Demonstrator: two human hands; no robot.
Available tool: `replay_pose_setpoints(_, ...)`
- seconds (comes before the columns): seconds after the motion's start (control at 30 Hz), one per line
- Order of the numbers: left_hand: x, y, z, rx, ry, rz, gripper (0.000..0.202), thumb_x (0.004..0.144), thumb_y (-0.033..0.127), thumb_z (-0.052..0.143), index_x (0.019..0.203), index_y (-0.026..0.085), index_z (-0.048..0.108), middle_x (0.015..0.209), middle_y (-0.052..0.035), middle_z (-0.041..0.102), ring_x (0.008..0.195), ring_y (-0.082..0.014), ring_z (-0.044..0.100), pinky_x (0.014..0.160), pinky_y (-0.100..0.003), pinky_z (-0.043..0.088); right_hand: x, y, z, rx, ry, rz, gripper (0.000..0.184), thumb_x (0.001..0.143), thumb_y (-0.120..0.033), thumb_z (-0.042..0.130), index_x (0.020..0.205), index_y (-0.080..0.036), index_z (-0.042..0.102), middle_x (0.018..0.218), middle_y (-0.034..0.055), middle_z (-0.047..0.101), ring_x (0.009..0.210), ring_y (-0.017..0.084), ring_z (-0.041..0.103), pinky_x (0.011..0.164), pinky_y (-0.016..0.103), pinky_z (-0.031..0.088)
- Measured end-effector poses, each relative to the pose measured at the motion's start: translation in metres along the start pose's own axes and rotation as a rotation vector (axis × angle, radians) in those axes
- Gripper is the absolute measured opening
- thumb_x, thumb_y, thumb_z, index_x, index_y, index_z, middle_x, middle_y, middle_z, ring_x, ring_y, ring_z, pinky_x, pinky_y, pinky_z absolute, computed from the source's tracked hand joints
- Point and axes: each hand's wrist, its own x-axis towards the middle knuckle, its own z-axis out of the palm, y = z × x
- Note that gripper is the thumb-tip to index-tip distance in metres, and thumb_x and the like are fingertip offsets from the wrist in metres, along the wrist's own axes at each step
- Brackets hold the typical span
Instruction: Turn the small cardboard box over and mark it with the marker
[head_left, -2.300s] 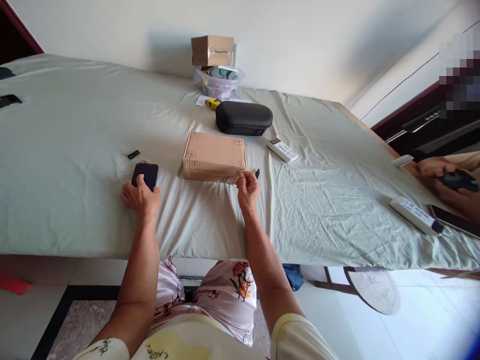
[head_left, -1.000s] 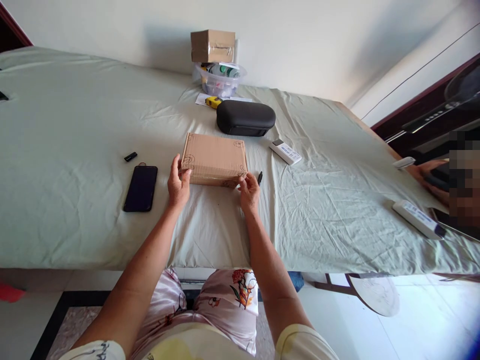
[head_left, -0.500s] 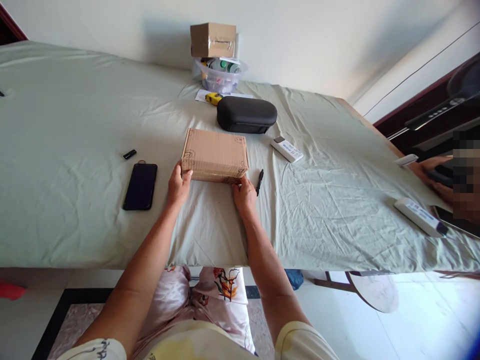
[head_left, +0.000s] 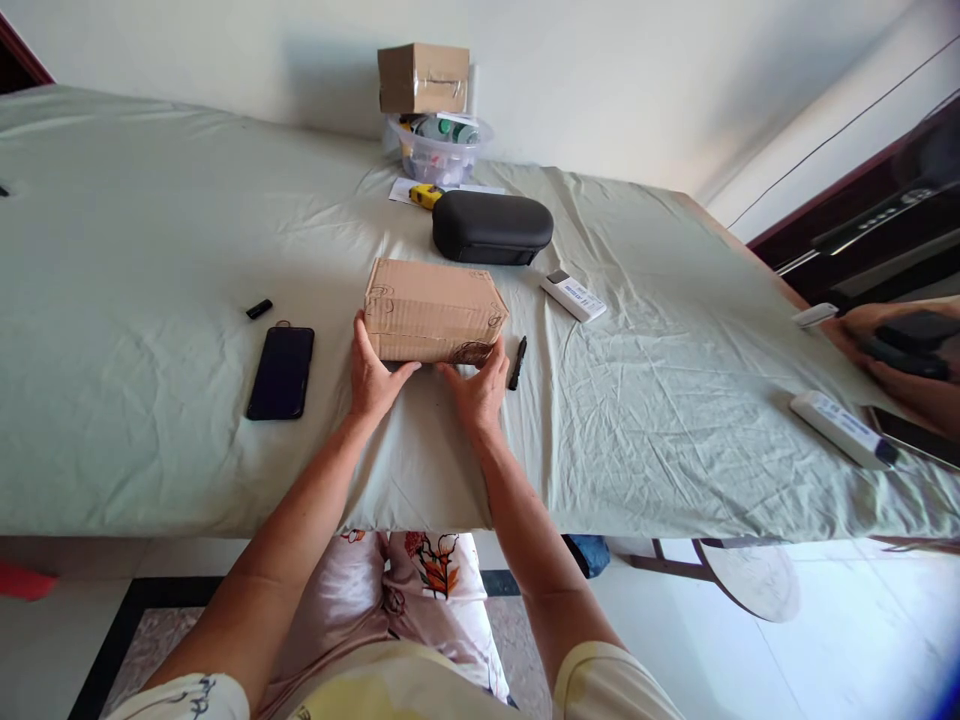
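A brown cardboard box (head_left: 431,305) with dark printed marks sits in front of me on the cloth-covered table. My left hand (head_left: 375,380) holds its near left corner, fingers along the left side and thumb reaching in along the lower front edge. At the near right corner, my right hand (head_left: 480,388) grips the box the same way, its thumb pointing toward the left one. Fingertips on the far sides are partly hidden by the box. Just right of my right hand lies a black pen (head_left: 517,363).
Left of the box lie a dark phone (head_left: 280,373) and a small black stick (head_left: 259,309). Beyond it are a black case (head_left: 493,228), a yellow tape measure (head_left: 425,196) and a plastic basin (head_left: 439,158). White devices (head_left: 574,296) lie rightward. Another person's hands (head_left: 900,340) are far right.
Both thumbs have moved inward along the front lower edge. The box has shifted and tilted slightly, its right end now farther right and showing more of the front. My right hand has moved slightly left.
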Motion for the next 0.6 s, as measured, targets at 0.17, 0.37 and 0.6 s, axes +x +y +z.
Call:
replay_pose_setpoints(0.17,-0.007,0.008,0.006,0.057,0.052,0.006,0.143,0.064,0.044,0.102,0.168,0.019,0.008,0.175,-0.0325,0.022,0.166,-0.0462,0.026,0.134,-0.064,0.027,-0.005,-0.013,0.004,-0.078,0.051,0.019,0.128,0.065,-0.065,0.09,0.165,-0.018,0.026,0.127,0.0197,0.059,0.121,0.037,0.058,0.104,0.056,0.053)
replay_pose_setpoints(0.37,-0.008,0.013,0.004,0.092,0.085,-0.076,0.139,0.061,0.043,0.103,0.168,0.023,0.016,0.171,-0.0292,0.034,0.159,-0.0469,0.039,0.129,-0.063,0.037,-0.004,-0.006,0.004,-0.056,0.06,-0.008,0.118,0.071,-0.061,0.087,0.165,-0.022,0.028,0.125,0.0161,0.06,0.112,0.033,0.062,0.102,0.056,0.054)
replay_pose_setpoints(0.6,-0.004,0.008,-0.003,0.106,0.159,-0.035,0.112,0.072,0.058,0.093,0.16,0.021,0.035,0.158,-0.0245,0.052,0.147,-0.0409,0.054,0.121,-0.055,0.047,0.006,-0.004,-0.01,0.107,0.079,-0.138,0.072,0.091,-0.045,0.069,0.157,-0.028,0.047,0.106,0.0052,0.065,0.095,0.021,0.064,0.096,0.045,0.058)
